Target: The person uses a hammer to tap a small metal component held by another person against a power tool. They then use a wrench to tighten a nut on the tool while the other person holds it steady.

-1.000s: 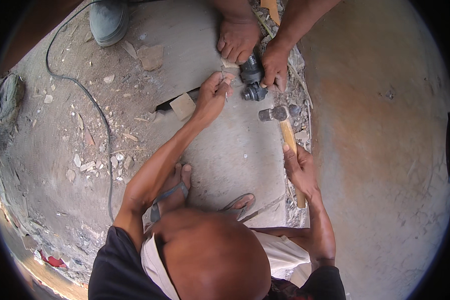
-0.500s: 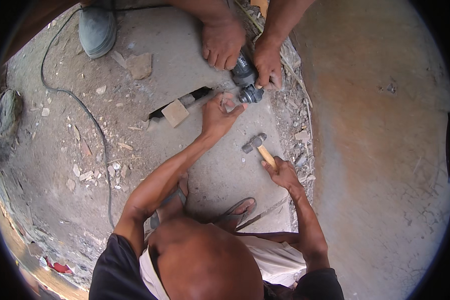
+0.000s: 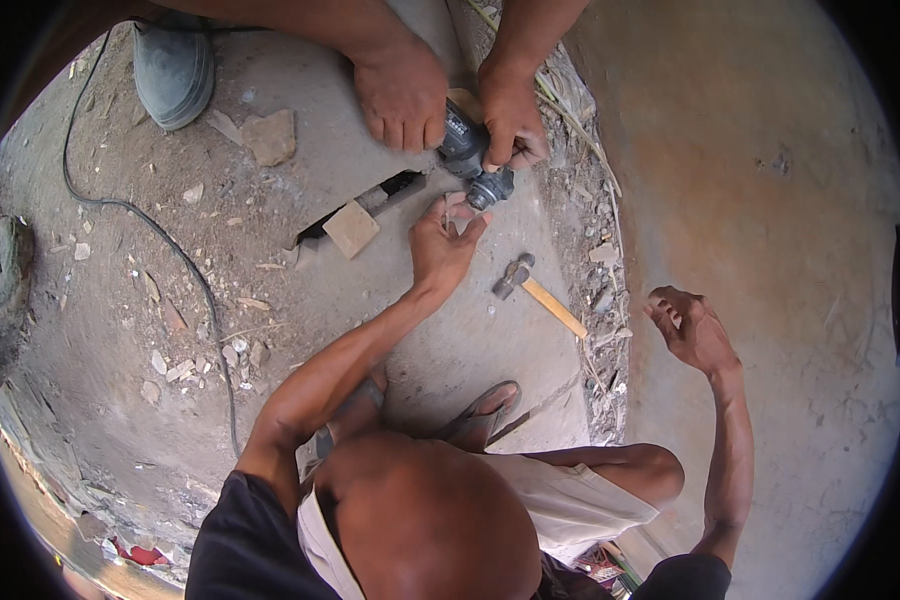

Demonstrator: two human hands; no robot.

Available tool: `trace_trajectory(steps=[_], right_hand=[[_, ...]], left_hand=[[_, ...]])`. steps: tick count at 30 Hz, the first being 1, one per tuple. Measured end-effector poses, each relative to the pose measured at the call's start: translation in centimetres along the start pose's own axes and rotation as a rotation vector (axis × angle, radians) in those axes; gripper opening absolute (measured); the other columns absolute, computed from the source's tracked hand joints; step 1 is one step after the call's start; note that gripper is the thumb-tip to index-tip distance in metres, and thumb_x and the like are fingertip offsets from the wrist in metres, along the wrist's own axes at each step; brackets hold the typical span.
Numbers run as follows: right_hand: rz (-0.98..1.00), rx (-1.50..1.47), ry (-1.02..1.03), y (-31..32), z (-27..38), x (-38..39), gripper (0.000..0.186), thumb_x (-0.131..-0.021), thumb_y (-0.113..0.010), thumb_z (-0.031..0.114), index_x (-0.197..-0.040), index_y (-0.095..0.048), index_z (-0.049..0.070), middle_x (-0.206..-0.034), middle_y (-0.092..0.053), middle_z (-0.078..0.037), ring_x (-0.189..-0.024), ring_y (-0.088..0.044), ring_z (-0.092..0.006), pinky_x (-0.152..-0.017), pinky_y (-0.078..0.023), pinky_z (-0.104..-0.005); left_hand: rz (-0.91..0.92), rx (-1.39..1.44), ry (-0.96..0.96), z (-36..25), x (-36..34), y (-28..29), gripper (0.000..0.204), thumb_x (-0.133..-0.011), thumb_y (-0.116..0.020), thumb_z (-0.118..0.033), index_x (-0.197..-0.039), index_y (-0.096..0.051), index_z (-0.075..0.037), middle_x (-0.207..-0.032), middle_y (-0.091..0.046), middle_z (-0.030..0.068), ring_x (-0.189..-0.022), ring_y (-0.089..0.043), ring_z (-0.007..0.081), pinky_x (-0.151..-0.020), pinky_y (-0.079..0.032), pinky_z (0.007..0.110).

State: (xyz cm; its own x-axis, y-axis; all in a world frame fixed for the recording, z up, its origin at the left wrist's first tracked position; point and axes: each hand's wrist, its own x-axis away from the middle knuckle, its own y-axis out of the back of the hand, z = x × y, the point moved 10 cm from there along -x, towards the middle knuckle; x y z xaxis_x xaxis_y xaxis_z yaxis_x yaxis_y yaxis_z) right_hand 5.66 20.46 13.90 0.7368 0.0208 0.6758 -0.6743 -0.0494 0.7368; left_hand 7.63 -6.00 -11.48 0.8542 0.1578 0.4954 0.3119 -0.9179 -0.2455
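Note:
My left hand [image 3: 450,235] is closed around a small thin metal piece [image 3: 452,215], just below the spindle of a black angle grinder [image 3: 475,160]; whether the piece touches it is hard to tell. Another person's two hands [image 3: 400,95] [image 3: 510,120] grip that grinder from above. A hammer [image 3: 555,305] with a wooden handle and dark metal head lies on the concrete slab, between both my hands. Out to the right, over smooth concrete, my right hand [image 3: 690,330] is empty, its fingers loosely bent and apart.
A small square block [image 3: 350,228] sits beside a dark slot [image 3: 320,223] in the slab. A black cable [image 3: 200,265] crosses the gritty ground at left, near the other person's grey shoe [image 3: 170,70]. Rubble [image 3: 600,290] lines the slab's right edge, beside smooth concrete [image 3: 770,200].
My right hand has let go of the hammer, now lying down, and moved right. My left hand has moved down and right to below the grinder, which has shifted slightly left.

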Motion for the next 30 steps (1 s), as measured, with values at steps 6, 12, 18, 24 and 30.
trace_trajectory(steps=[6,12,18,24,30], right_hand=[[-0.033,-0.168,0.023,1.0,1.0,0.6,0.026,-0.099,-0.065,0.020,-0.112,-0.068,-0.002,-0.094,-0.074,-0.019,-0.079,-0.071,-0.0315,-0.074,-0.056,-0.0400],[0.168,-0.795,0.216,-9.2,4.3,-6.4,0.026,-0.104,-0.059,0.015,-0.123,-0.064,-0.002,-0.097,-0.071,-0.011,-0.078,-0.065,-0.0146,-0.070,-0.056,-0.0295],[0.403,-1.641,0.142,-16.6,13.2,-14.4,0.036,-0.105,-0.059,0.020,-0.130,-0.056,-0.007,-0.110,-0.067,-0.013,-0.082,-0.066,-0.0161,-0.074,-0.058,-0.0300],[0.568,-2.148,0.261,-18.9,17.0,-16.0,0.027,-0.104,-0.061,0.021,-0.122,-0.060,0.000,-0.114,-0.067,-0.010,-0.087,-0.062,-0.0142,-0.079,-0.054,-0.0308],[0.594,-2.299,0.279,-19.8,16.9,-16.8,0.024,-0.103,-0.063,0.022,-0.118,-0.062,0.003,-0.111,-0.068,-0.006,-0.087,-0.060,-0.0123,-0.077,-0.051,-0.0287]], left_hand=[[0.101,-0.200,0.107,-1.0,1.4,1.2,0.036,-0.086,-0.083,-0.010,-0.116,-0.066,0.000,-0.092,-0.066,-0.0029,-0.071,-0.046,0.0031,-0.063,-0.040,0.022],[0.360,-0.682,0.170,-7.2,1.1,3.1,0.018,-0.090,-0.079,-0.012,-0.101,-0.071,-0.001,-0.085,-0.067,-0.0030,-0.064,-0.045,0.0028,-0.058,-0.040,0.023],[0.363,-1.115,0.286,-16.1,3.9,6.2,0.012,-0.092,-0.076,-0.013,-0.097,-0.072,-0.003,-0.078,-0.066,-0.0021,-0.062,-0.047,0.0020,-0.056,-0.041,0.024],[0.138,-1.060,0.194,-13.7,4.8,4.8,0.019,-0.096,-0.073,-0.019,-0.105,-0.071,-0.002,-0.082,-0.067,-0.0017,-0.062,-0.046,0.0034,-0.056,-0.042,0.026],[-0.120,-0.356,0.006,-5.2,1.9,1.2,0.025,-0.097,-0.073,-0.023,-0.111,-0.071,-0.002,-0.097,-0.068,-0.0011,-0.061,-0.048,0.0050,-0.055,-0.040,0.024]])
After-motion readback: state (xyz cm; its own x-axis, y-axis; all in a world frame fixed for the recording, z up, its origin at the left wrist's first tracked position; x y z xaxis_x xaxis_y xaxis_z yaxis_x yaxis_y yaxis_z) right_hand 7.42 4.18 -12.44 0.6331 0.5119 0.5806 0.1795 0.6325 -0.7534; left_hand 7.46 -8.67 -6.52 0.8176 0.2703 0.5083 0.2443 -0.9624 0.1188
